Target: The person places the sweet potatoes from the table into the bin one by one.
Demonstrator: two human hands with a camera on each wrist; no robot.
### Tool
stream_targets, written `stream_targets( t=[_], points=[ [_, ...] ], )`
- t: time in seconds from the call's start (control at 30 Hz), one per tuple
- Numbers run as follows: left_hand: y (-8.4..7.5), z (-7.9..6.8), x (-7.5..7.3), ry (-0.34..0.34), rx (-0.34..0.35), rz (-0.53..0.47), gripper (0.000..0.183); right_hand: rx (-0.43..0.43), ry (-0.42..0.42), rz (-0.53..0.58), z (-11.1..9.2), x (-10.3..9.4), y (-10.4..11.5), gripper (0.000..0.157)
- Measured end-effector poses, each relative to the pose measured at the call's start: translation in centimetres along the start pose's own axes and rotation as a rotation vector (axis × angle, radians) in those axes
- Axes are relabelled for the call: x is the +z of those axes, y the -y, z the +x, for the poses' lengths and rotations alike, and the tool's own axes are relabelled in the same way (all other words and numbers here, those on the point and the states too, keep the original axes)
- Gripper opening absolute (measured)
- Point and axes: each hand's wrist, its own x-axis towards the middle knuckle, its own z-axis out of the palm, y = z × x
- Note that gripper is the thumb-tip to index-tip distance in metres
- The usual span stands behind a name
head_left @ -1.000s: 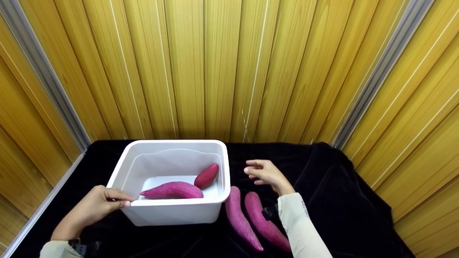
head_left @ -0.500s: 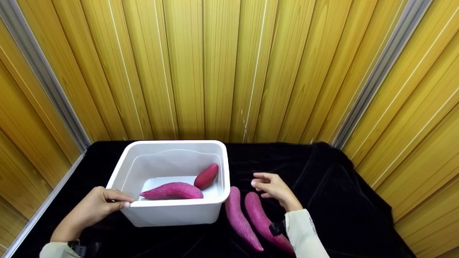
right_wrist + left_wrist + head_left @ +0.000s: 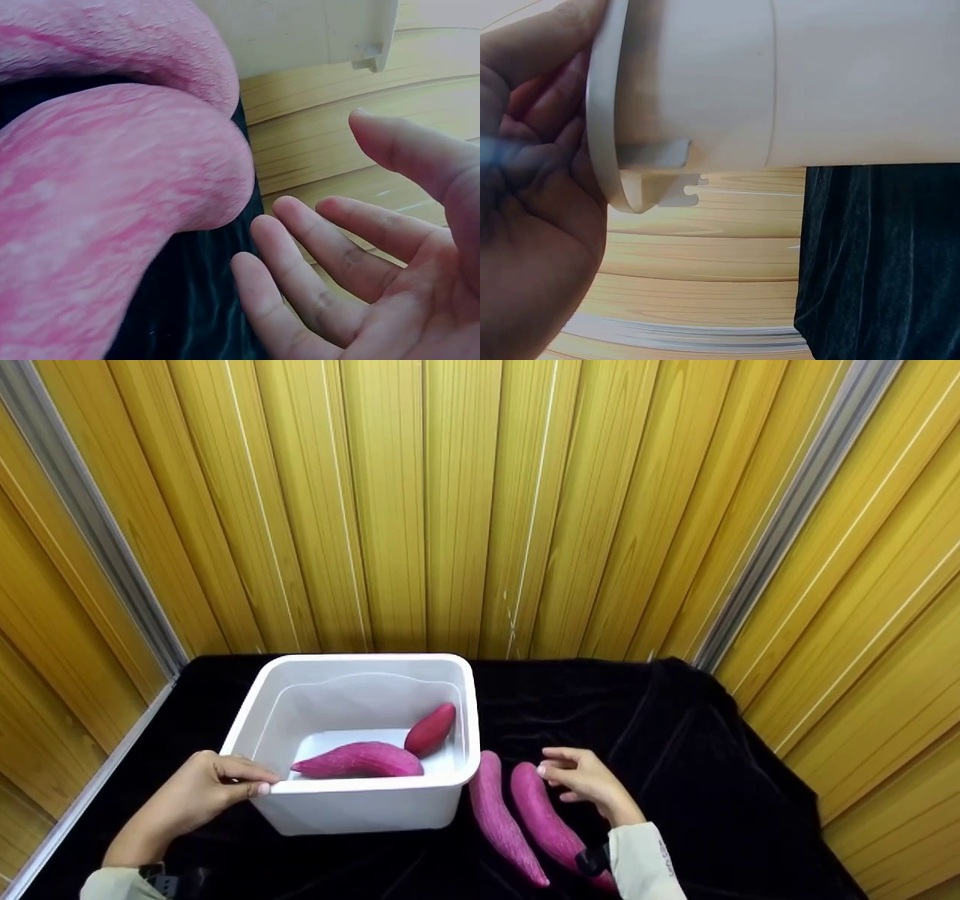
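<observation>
Your left hand (image 3: 199, 791) pinches the rim of the white plastic bin (image 3: 360, 810) at its near-left corner, thumb and fingers closed on the edge. Your right hand (image 3: 592, 781) holds nothing: its fingers are spread and gently bent, the thumb set well away from them, and the right wrist view shows a gap between your fingertips and the nearest sweet potato. That outer pink-purple sweet potato (image 3: 546, 821) lies just left of your right hand, its rounded end by your thumb and its near end running back below your wrist, partly hidden. The inner pink-purple sweet potato (image 3: 501, 825) lies next to it, farther left of that hand and close to the bin's right side. Inside the bin, to the right of your left hand, a long, curved sweet potato (image 3: 360, 760) lies along the near wall; beyond it, a shorter, redder sweet potato (image 3: 431, 730) sits tilted toward the far-right corner. Black cloth (image 3: 712, 810) spreads beneath everything, and past both hands stands a yellow wood-grain wall (image 3: 450, 510).
</observation>
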Motion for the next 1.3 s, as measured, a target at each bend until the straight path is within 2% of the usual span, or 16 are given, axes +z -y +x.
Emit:
stream_targets(
  t=[0.27, 0.53, 0.8, 1.1, 1.3],
  points=[
    [-0.1, 0.0, 0.0, 0.007, -0.023, -0.011, 0.008, 0.017, 0.043, -0.005, -0.7, -0.1, -1.8, 0.068],
    [-0.2, -0.1, 0.0, -0.005, -0.003, -0.023, 0.010, 0.027, 0.087, -0.033, -1.4, -0.1, -3.4, 0.067],
    [0.1, 0.0, 0.0, 0.006, -0.018, -0.020, 0.010, 0.024, 0.135, -0.036, -2.0, -0.2, -4.7, 0.065],
    [0.0, 0.0, 0.0, -0.008, -0.008, 0.001, 0.010, 0.013, 0.192, -0.003, -2.0, -0.3, -5.2, 0.066],
    [-0.2, 0.0, 0.0, -0.012, 0.003, 0.005, 0.010, 0.018, 0.193, 0.005, -2.1, -0.1, -5.3, 0.066]
  ],
)
